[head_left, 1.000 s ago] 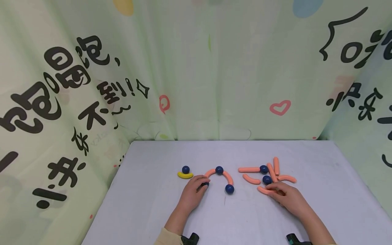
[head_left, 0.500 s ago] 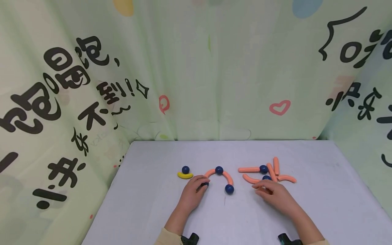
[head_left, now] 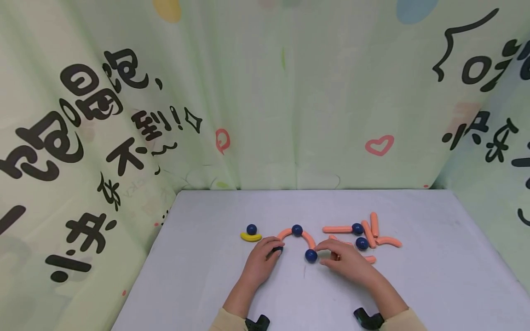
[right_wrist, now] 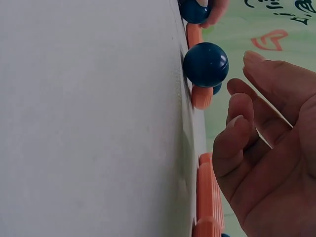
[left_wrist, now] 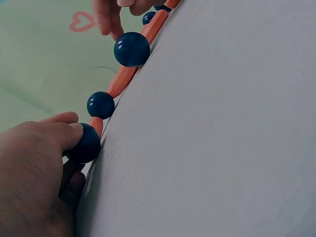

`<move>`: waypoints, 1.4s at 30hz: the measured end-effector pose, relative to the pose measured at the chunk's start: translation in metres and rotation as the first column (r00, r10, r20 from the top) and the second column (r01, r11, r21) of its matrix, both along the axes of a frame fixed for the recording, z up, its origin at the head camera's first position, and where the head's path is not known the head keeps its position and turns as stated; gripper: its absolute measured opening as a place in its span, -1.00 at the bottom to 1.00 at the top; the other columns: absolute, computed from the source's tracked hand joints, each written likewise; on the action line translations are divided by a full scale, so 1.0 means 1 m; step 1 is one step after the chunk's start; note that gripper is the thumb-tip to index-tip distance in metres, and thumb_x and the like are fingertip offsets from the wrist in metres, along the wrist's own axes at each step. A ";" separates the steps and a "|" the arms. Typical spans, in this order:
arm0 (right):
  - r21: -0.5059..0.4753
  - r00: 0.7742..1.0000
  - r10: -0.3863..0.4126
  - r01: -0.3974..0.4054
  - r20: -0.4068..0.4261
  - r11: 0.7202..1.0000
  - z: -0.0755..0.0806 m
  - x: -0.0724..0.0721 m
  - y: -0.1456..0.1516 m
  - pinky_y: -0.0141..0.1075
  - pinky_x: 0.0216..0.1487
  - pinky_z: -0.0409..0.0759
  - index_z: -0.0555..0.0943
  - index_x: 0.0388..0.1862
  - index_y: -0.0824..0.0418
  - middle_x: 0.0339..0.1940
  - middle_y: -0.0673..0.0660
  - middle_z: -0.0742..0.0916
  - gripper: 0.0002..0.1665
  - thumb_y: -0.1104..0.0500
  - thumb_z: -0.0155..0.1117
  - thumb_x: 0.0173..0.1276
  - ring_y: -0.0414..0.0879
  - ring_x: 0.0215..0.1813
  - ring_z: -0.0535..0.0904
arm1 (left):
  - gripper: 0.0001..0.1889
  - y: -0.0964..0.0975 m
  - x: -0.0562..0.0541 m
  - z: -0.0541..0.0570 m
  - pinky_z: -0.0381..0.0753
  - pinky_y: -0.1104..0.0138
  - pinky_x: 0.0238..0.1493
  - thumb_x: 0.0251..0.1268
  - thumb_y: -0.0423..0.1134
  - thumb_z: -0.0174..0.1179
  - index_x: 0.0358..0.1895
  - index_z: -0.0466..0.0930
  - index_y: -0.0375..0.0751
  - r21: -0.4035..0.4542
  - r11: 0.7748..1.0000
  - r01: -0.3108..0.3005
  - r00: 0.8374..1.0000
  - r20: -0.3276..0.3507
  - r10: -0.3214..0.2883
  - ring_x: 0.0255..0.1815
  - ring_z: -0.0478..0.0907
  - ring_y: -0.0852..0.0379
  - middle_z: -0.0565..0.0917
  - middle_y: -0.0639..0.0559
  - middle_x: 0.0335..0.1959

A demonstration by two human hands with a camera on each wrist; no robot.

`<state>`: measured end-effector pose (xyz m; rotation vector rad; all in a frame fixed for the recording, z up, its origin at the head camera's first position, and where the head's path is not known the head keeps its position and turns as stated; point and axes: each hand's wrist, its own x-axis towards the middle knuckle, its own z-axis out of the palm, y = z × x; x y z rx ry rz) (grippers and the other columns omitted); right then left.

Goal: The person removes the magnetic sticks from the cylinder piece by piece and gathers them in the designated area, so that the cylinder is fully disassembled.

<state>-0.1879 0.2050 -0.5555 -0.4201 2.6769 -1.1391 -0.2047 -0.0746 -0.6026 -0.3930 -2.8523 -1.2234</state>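
Observation:
My left hand (head_left: 258, 263) pinches a dark blue ball (left_wrist: 86, 144) between thumb and fingers on the white table. From that ball a curved orange rod (head_left: 284, 233) rises to a second blue ball (head_left: 296, 230). Another curved orange rod (head_left: 308, 239) runs down from there to a third blue ball (head_left: 311, 256), so the pieces form an arch. My right hand (head_left: 352, 260) is just right of the third ball, its fingers loosely bent. In the right wrist view a gap shows between the fingertips and that ball (right_wrist: 206, 64), and the hand holds nothing.
Left of the arch lies a short yellow curved rod (head_left: 250, 237) with a blue ball (head_left: 251, 229) behind it. Several orange rods (head_left: 337, 229) and two blue balls (head_left: 362, 243) lie to the right, some partly hidden by my right hand. A printed curtain (head_left: 265, 115) stands behind the table.
My right hand has moved left, away from a curved orange rod among the loose pieces, to beside the arch's right-hand ball. My left hand has stayed on its ball.

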 end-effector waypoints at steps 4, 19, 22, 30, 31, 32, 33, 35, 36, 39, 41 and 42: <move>-0.026 0.999 0.012 -0.012 0.030 1.000 0.000 -0.003 -0.007 -0.38 -0.37 0.48 0.62 0.15 -0.15 -0.09 -0.14 0.68 -0.60 0.06 0.38 0.33 -0.19 -0.35 0.46 | -0.71 0.000 0.001 0.004 0.49 0.12 0.35 0.44 -0.14 0.17 0.14 0.62 0.28 -0.002 1.000 0.008 1.000 0.003 -0.008 0.33 0.46 0.15 0.53 0.27 0.25; -0.041 0.998 0.066 -0.065 0.022 0.997 -0.014 -0.014 -0.021 -0.38 -0.37 0.46 0.59 0.15 -0.20 -0.15 -0.12 0.64 -0.55 0.11 0.41 0.30 -0.20 -0.36 0.44 | -0.71 0.000 0.001 0.005 0.48 0.10 0.36 0.46 -0.10 0.14 0.17 0.60 0.29 -0.026 1.000 0.004 1.000 0.023 -0.003 0.35 0.44 0.14 0.51 0.26 0.29; -0.012 0.997 0.074 -0.074 0.008 0.997 -0.017 -0.015 -0.023 -0.38 -0.26 0.51 0.59 0.16 -0.20 0.02 -0.11 0.65 -0.52 0.14 0.41 0.30 -0.20 -0.23 0.50 | -0.71 0.001 0.000 0.006 0.48 0.10 0.36 0.46 -0.10 0.14 0.17 0.60 0.29 -0.027 1.000 0.001 1.000 0.026 0.000 0.35 0.44 0.14 0.51 0.27 0.29; 0.021 0.997 0.066 -0.066 0.034 0.998 -0.016 -0.015 -0.025 -0.31 -0.02 0.54 0.58 0.18 -0.23 0.22 -0.10 0.63 -0.49 0.17 0.39 0.30 -0.16 0.07 0.53 | -0.71 0.001 0.002 0.005 0.50 0.12 0.34 0.45 -0.11 0.16 0.15 0.61 0.27 -0.033 0.999 0.002 1.000 0.004 -0.002 0.33 0.46 0.14 0.52 0.26 0.27; 0.023 0.997 0.063 -0.064 0.037 0.998 -0.016 -0.015 -0.026 -0.31 0.00 0.54 0.58 0.17 -0.23 0.21 -0.12 0.64 -0.51 0.16 0.39 0.31 -0.17 0.09 0.53 | -0.71 0.001 0.002 0.005 0.50 0.12 0.34 0.44 -0.12 0.16 0.15 0.61 0.27 -0.032 1.000 0.001 1.000 -0.001 -0.001 0.32 0.46 0.14 0.53 0.26 0.26; 0.021 0.997 0.061 -0.062 0.040 0.998 -0.015 -0.014 -0.026 -0.30 0.00 0.54 0.59 0.17 -0.24 0.20 -0.13 0.64 -0.52 0.15 0.39 0.31 -0.17 0.08 0.53 | -0.72 0.001 0.002 0.004 0.50 0.12 0.34 0.44 -0.12 0.16 0.15 0.61 0.27 -0.031 1.000 0.000 1.000 0.000 0.000 0.32 0.46 0.15 0.53 0.26 0.26; 0.017 0.997 0.057 -0.058 0.045 0.998 -0.015 -0.014 -0.026 -0.27 0.02 0.54 0.59 0.16 -0.25 0.20 -0.13 0.65 -0.53 0.14 0.39 0.31 -0.17 0.09 0.54 | -0.72 0.001 0.001 0.004 0.50 0.13 0.34 0.44 -0.11 0.16 0.14 0.61 0.28 -0.031 1.000 -0.001 1.000 0.004 0.001 0.32 0.46 0.15 0.52 0.27 0.26; 0.016 0.998 0.050 -0.051 0.050 0.999 -0.015 -0.014 -0.027 -0.17 0.12 0.57 0.59 0.15 -0.26 0.21 -0.12 0.65 -0.54 0.11 0.39 0.32 -0.15 0.17 0.55 | -0.72 0.001 0.001 0.004 0.50 0.12 0.34 0.44 -0.11 0.16 0.14 0.61 0.29 -0.028 1.000 -0.001 1.000 0.007 0.002 0.33 0.46 0.15 0.52 0.27 0.26; 0.012 0.998 0.046 -0.046 0.053 0.999 -0.015 -0.014 -0.027 -0.12 0.15 0.57 0.59 0.15 -0.26 0.22 -0.11 0.65 -0.55 0.09 0.39 0.31 -0.14 0.21 0.55 | -0.72 0.001 0.001 0.004 0.50 0.11 0.34 0.44 -0.11 0.16 0.14 0.61 0.29 -0.027 1.000 -0.001 1.000 0.008 0.001 0.33 0.46 0.15 0.52 0.27 0.26; 0.000 0.997 0.036 -0.036 0.066 0.999 -0.016 -0.014 -0.027 -0.06 0.18 0.56 0.59 0.15 -0.27 0.24 -0.07 0.64 -0.56 0.05 0.39 0.32 -0.11 0.23 0.55 | -0.72 0.001 0.001 0.005 0.50 0.11 0.34 0.45 -0.10 0.15 0.14 0.61 0.29 -0.028 1.000 0.000 1.000 0.010 0.000 0.33 0.46 0.14 0.53 0.27 0.26; 0.001 0.997 0.035 -0.035 0.068 0.999 -0.016 -0.015 -0.027 -0.11 0.14 0.57 0.59 0.15 -0.28 0.23 -0.08 0.64 -0.56 0.03 0.39 0.31 -0.15 0.18 0.55 | -0.72 0.000 0.002 0.005 0.50 0.11 0.34 0.45 -0.11 0.16 0.15 0.61 0.28 -0.030 1.000 0.001 1.000 0.002 -0.001 0.32 0.47 0.14 0.53 0.26 0.25; 0.001 0.997 0.034 -0.034 0.066 0.999 -0.017 -0.015 -0.027 -0.17 0.10 0.56 0.59 0.16 -0.27 0.22 -0.10 0.65 -0.56 0.02 0.39 0.31 -0.18 0.13 0.55 | -0.71 0.000 0.003 0.006 0.51 0.11 0.33 0.44 -0.11 0.16 0.15 0.61 0.27 -0.031 1.000 0.001 1.000 -0.002 -0.001 0.32 0.47 0.13 0.54 0.26 0.25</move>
